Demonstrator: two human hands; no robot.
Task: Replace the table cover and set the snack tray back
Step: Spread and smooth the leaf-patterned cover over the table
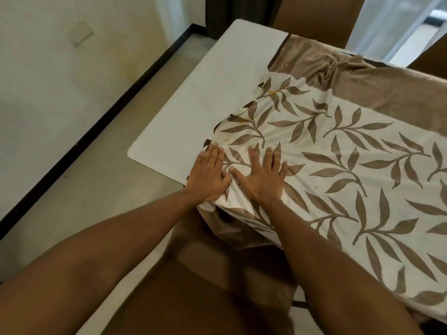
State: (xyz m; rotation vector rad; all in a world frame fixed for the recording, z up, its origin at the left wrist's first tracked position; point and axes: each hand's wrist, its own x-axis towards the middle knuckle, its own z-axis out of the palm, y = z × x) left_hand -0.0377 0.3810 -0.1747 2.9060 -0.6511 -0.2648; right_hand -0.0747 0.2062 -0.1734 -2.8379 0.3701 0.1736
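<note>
The fingers [214, 153] of the left hand [209, 176] are lying straight and close together, pressing flat on the rumpled edge of the table cover [338, 153] and gripping nothing. Just beside it, the right hand [262, 177] is spreading its fingers [268, 155] wide, palm down on the same cloth, thumbs nearly touching. The cover, cream with brown leaves and a brown border [362, 76], is lying over most of the white table [205, 93], wrinkling around the hands and leaving the left end bare. Its near edge is hanging over the table's side above a brown chair [212, 269]. Small yellowish stains [273, 91] are showing near the cover's far left corner.
</note>
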